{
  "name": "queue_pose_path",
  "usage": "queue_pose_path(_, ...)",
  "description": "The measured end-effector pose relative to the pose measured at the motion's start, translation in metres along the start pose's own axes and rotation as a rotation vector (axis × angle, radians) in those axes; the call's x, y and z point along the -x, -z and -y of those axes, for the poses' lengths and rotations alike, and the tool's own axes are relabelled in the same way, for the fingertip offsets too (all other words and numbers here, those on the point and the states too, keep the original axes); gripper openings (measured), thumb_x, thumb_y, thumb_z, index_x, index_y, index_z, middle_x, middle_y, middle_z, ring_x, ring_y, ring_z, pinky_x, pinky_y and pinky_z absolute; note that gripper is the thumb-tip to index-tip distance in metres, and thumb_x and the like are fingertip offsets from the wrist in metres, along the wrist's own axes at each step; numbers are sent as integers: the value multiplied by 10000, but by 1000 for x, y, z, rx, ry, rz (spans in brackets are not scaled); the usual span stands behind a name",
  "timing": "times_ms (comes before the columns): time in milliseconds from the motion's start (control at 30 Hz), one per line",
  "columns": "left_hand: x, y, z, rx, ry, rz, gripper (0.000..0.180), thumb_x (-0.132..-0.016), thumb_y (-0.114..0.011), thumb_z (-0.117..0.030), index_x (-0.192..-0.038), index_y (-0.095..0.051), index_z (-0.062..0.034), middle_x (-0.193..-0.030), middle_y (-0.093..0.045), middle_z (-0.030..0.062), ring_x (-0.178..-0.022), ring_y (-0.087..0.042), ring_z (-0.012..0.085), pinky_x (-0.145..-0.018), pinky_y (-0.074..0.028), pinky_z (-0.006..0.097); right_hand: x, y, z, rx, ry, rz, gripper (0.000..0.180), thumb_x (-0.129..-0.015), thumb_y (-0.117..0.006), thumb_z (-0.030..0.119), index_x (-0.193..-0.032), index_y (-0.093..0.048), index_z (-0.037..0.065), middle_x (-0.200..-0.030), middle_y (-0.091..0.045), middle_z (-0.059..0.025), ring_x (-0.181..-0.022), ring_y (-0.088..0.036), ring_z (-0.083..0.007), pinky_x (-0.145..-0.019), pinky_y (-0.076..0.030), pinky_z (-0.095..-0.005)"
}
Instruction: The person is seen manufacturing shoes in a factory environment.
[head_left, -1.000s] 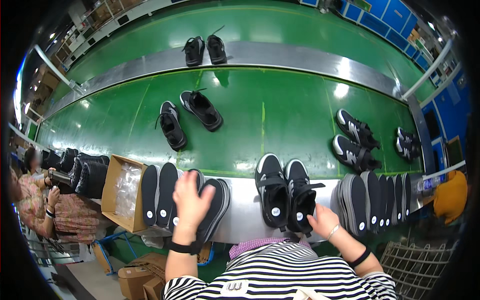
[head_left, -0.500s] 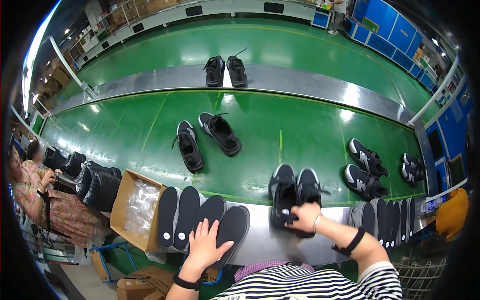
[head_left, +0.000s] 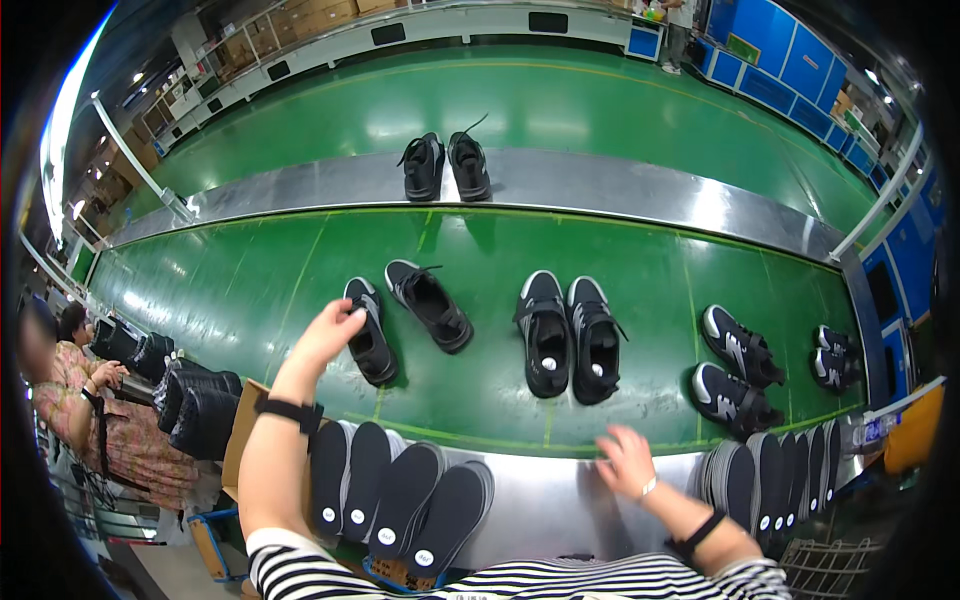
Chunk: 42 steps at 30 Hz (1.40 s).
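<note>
My left hand (head_left: 332, 332) reaches over the conveyor to the left shoe (head_left: 373, 345) of a black pair, thumb and fingers slightly apart at its tongue. I cannot tell whether they touch it. The pair's other shoe (head_left: 432, 308) lies at a slant beside it. My right hand (head_left: 627, 464) hovers above the metal ledge (head_left: 545, 500), open and holding nothing. Ahead of it on the belt stand two black shoes with grey toes, a left one (head_left: 545, 335) and a right one (head_left: 596, 342); round white labels show inside both. Stacks of black insoles (head_left: 408, 490) lean near my left arm.
More insoles (head_left: 735, 480) stand along the ledge at right. Two pairs of shoes (head_left: 738, 375) lie on the belt's right part. One pair (head_left: 446, 170) sits on the far metal edge. A carton (head_left: 240, 440) and dark padded items (head_left: 195, 405) are at left, near another person (head_left: 120, 430).
My right hand has let go of the shoe pair, which now stands further forward on the belt. My left hand has moved from the insoles up to the left pair.
</note>
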<state>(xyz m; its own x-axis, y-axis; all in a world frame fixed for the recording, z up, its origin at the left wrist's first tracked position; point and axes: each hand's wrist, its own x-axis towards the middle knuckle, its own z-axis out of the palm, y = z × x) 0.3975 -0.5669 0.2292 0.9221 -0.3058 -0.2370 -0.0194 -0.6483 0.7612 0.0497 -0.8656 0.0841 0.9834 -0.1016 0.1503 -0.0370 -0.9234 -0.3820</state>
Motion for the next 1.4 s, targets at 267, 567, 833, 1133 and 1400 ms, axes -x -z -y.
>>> queue_pose_path(267, -175, -90, -75, -313, -287, -166, 609, -733, -563, -368, -1188, -401, 3, -1123, -481, 235, -1052, -466, 337, -896, -371, 365, 97, -30, -31, 136, -138, 37, 425, -665, -574, 281, -1047, -506, 105, -1180, -413, -153, -1121, -346, -338, -918, -208, -525)
queue_pose_path(567, -290, -159, -92, -595, -169, -321, 596, -736, -572, -366, -1252, -340, -177, -1285, -322, 121, -1161, -344, 297, -904, -349, 438, 83, -10, -31, 12, -226, 64, 390, -700, -589, 239, -1056, -534, 88, -1182, -438, -145, -1123, -365, -323, -959, -227, -497)
queue_pose_path(833, -358, -150, -84, -779, -174, -542, 714, -703, -625, -278, -1292, -250, -129, -1322, -266, 142, -1195, -273, 349, -949, -304, 446, 88, -46, -64, 39, -253, 125, 391, -706, -574, 290, -1067, -534, 143, -1186, -431, -126, -1115, -372, -314, -943, -230, -510)
queue_pose_path(1133, -385, -136, -79, -1130, -139, -651, 550, -705, -558, -136, -1223, -371, -135, -1197, -386, 63, -1070, -408, 253, -808, -391, 448, 82, -73, -69, 5, -298, 270, 387, -712, -563, 308, -1064, -535, 151, -1180, -433, -122, -1112, -374, -312, -941, -232, -510)
queue_pose_path(1400, -383, -171, -121, -1124, -241, -355, 416, -710, -498, -136, -1123, -470, -185, -962, -592, 96, -930, -554, 261, -819, -353, 451, 91, -58, -66, 13, -279, 378, 383, -716, -554, 323, -1061, -537, 157, -1175, -434, -119, -1110, -376, -310, -940, -234, -510)
